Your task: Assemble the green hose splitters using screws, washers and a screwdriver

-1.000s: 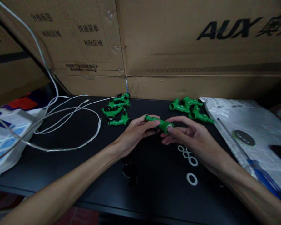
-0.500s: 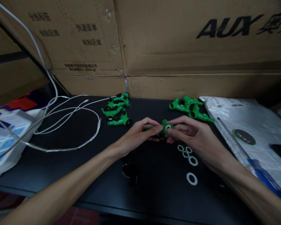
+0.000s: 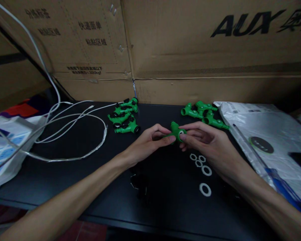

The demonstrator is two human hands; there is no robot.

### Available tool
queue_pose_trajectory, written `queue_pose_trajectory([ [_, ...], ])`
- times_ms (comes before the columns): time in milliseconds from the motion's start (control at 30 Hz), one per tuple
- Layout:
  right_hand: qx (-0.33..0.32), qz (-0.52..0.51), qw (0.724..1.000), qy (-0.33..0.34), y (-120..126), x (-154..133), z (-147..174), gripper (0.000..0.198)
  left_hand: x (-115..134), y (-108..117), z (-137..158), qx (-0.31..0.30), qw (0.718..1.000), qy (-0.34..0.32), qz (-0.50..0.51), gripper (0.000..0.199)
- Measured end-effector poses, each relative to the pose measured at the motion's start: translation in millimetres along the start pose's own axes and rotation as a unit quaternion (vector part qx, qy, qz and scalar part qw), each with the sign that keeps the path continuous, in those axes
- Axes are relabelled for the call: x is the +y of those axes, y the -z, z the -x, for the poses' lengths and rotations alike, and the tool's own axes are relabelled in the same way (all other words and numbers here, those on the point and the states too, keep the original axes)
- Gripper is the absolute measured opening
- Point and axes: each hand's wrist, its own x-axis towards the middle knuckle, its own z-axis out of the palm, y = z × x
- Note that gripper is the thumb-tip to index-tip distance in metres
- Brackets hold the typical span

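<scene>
Between my two hands, above the dark table, is a green plastic hose splitter (image 3: pixel 175 130) with one outlet pointing away from me. My left hand (image 3: pixel 157 140) pinches it from the left, thumb on top. From the right, my right hand (image 3: pixel 200 135) closes on its wide end, where a white ring (image 3: pixel 182 132) shows in the opening beside the thumb. Several loose white washers (image 3: pixel 206 170) lie on the table just below my right hand. Some black parts (image 3: pixel 139 185), hard to make out, lie nearer to me below my left hand.
Green splitters with black fittings (image 3: pixel 126 117) are grouped at back left, plain green ones (image 3: pixel 205 113) at back right. White cables (image 3: pixel 72 134) and a power strip (image 3: pixel 15 144) lie left. A blue-handled screwdriver (image 3: pixel 278 180) rests on a silvery packet (image 3: pixel 243 117). Cardboard boxes (image 3: pixel 180 53) stand behind.
The green splitter has turned in my hands, so that an outlet now points away from me. My fingers have shifted slightly on it. The view has tilted a little.
</scene>
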Motion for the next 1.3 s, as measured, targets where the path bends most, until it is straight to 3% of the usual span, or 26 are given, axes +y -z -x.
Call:
queue_pose_trajectory([
  [367,0.009,0.019,1.000,0.001,1.1,1.6,-0.7,0.038,-7.2,2.1,-3.1,-0.025,0.999,-0.041,0.017,0.031],
  [567,0.006,-0.001,1.000,0.005,-1.1,-0.2,0.4,0.037,-6.1,1.2,-4.1,-0.025,0.998,-0.035,0.049,0.051],
  [700,-0.010,-0.020,1.000,-0.010,-2.3,-1.8,3.0,0.033,-4.6,1.8,-4.6,-0.068,0.996,-0.056,0.013,0.038],
  [833,-0.020,-0.039,0.999,-0.027,-3.0,-2.0,5.6,0.030,-5.2,2.8,-4.8,-0.058,0.996,-0.068,-0.010,0.030],
  [967,-0.018,-0.041,0.998,-0.032,-4.1,-2.1,6.2,0.030,-6.3,2.9,-4.9,-0.045,0.997,-0.061,-0.021,0.031],
  [1200,-0.025,0.007,1.000,-0.004,-4.4,-6.9,5.3,0.025,-7.2,3.5,-7.0,-0.072,0.995,-0.056,0.025,0.033],
  [1300,-0.025,-0.001,1.000,-0.012,-4.0,-7.9,5.4,0.027,-9.3,5.1,-8.1,-0.075,0.996,-0.046,0.025,0.043],
])
